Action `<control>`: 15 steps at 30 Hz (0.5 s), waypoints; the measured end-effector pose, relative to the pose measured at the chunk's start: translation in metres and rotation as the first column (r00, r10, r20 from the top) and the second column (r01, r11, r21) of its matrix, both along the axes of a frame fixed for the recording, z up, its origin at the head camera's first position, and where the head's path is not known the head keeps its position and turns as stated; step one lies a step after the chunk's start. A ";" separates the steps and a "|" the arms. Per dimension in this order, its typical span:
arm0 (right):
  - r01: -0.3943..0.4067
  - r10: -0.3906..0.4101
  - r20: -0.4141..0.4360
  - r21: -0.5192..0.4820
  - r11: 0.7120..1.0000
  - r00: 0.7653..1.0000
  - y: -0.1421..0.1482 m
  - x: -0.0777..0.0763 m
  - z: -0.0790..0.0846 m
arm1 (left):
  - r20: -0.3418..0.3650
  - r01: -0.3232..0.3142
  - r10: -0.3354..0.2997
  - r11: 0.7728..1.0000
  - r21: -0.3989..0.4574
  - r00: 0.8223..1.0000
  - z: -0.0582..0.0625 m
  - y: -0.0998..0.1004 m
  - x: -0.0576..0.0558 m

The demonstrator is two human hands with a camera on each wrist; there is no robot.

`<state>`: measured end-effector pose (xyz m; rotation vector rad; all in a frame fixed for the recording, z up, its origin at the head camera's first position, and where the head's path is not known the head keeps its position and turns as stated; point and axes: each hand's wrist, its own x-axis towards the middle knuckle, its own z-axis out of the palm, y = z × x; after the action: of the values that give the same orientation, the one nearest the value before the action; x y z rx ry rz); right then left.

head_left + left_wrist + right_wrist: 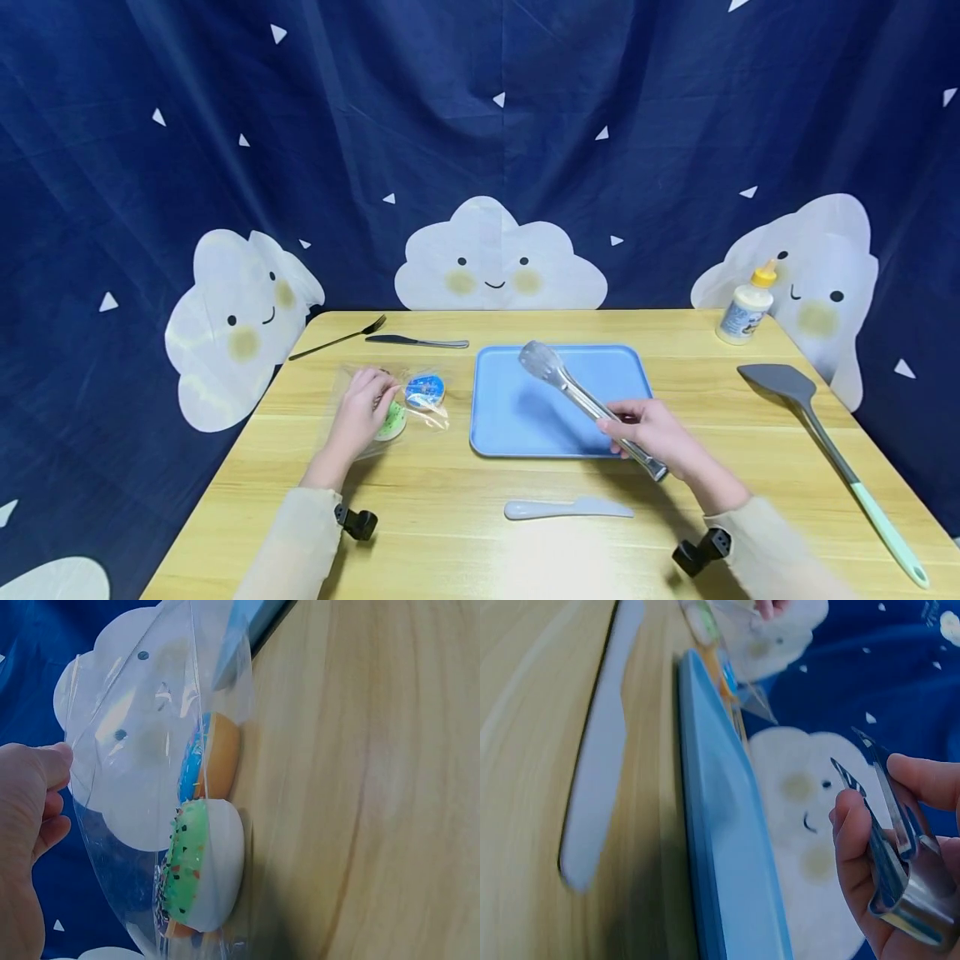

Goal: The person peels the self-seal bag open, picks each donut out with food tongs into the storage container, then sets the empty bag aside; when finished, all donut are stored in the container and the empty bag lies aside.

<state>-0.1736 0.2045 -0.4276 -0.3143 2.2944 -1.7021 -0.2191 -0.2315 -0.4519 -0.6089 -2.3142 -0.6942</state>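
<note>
Where the left hand [365,404] pinches one edge of a glossy clear plastic bag [124,780], its grip is closed, thumb against fingers. That bag stands on the smooth wood-grained table [420,517], left of a light-blue rectangular tray [498,425] with rounded corners. Inside are three rounded doughnuts: a green-iced one [187,862] with a white base, a blue-iced one [193,765] with a tan base, and a dark-iced one [160,900], mostly hidden. The right hand [652,433] has its grip curled round one pair of shiny metal tongs [577,394], raised above the tray, their arms slightly parted. Two knives, one metal [416,341] and one pale and smooth [567,508], one fork [337,340], one flat-bladed spatula [821,437] and one yellow-capped bottle [742,312] holding whitish contents complete the set.
</note>
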 end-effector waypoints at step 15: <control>-0.185 0.185 0.065 -0.005 0.983 0.981 -0.074 -0.001 -0.013 | -0.029 -0.023 0.024 1.000 0.021 0.999 -0.001 -0.007 0.007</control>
<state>-0.1749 0.1309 -0.4410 -0.4505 2.1461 -1.5952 -0.2119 -0.2382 -0.4533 -0.5779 -2.2807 -0.6924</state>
